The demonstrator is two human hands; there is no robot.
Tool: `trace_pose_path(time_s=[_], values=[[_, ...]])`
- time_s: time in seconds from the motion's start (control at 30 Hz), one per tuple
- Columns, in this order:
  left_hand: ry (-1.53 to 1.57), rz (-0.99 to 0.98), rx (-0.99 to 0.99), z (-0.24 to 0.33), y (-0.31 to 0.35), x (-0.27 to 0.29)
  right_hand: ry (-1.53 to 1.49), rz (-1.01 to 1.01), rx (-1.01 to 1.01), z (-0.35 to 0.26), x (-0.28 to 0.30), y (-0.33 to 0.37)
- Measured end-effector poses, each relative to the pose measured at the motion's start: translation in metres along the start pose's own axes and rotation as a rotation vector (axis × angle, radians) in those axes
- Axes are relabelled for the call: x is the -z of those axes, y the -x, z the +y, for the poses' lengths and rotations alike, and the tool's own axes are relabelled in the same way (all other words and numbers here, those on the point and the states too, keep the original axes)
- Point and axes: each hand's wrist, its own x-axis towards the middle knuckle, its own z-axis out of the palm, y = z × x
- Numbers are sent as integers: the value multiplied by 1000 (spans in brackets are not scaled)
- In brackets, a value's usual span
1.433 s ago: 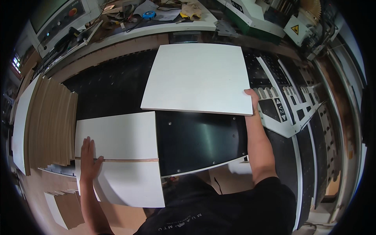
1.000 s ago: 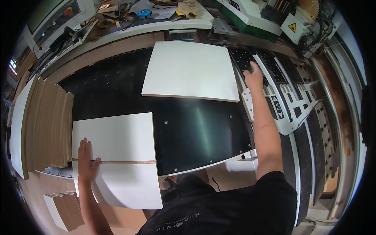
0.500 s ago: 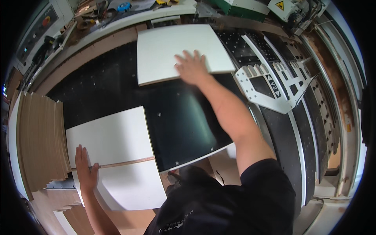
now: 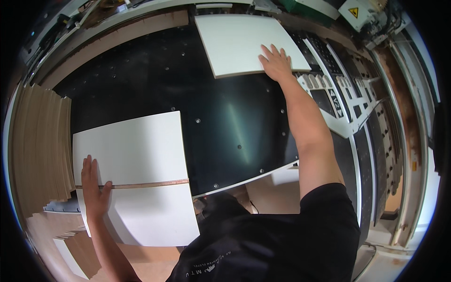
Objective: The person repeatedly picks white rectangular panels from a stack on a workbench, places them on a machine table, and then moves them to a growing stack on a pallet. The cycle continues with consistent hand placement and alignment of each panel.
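My right hand [image 4: 278, 63] lies flat with fingers spread on the near right part of a white board [image 4: 246, 40], which rests on the far side of the black machine table [image 4: 141, 80]. At the near left, my left hand [image 4: 96, 190] is laid flat across the left side of two white boards. One is the upper white board [image 4: 136, 145] on the table; the other is the lower white board [image 4: 150, 218], closer to me. A brown raw edge runs between them. Neither hand grips anything.
A tall stack of boards [image 4: 44, 145] stands on edge at the left, with a smaller stack [image 4: 77, 251] below it. A white slotted metal bracket [image 4: 340, 101] and long rails [image 4: 361, 183] lie at the right. A machine head with a warning sign [image 4: 354, 14] is at the far right.
My right hand has slid the far white board to the right, toward the bracket, and it has turned slightly. My left hand stays on the near boards. The view has shifted a little.
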Motion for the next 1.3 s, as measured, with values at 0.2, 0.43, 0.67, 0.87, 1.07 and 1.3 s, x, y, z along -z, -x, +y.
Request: trace_pose_path(time_s=[0.2,0.43,0.67,0.87,1.07,1.3], values=[[-12,3,-1,-5,5,-3,-4,80,81,13,-7,-8],[-85,-35,88,0,-8,-6,-111,294,266,-48,-4,5],[-143,32,64,-10,-43,-24,-129,261,326,-103,-20,7],[-234,84,131,-26,-84,-46,-32,263,418,-90,-28,-12],[-85,21,231,-30,-95,-37,-71,205,451,-84,-30,-24],[-162,140,145,-24,-101,-38,-104,186,414,-87,-24,-17]])
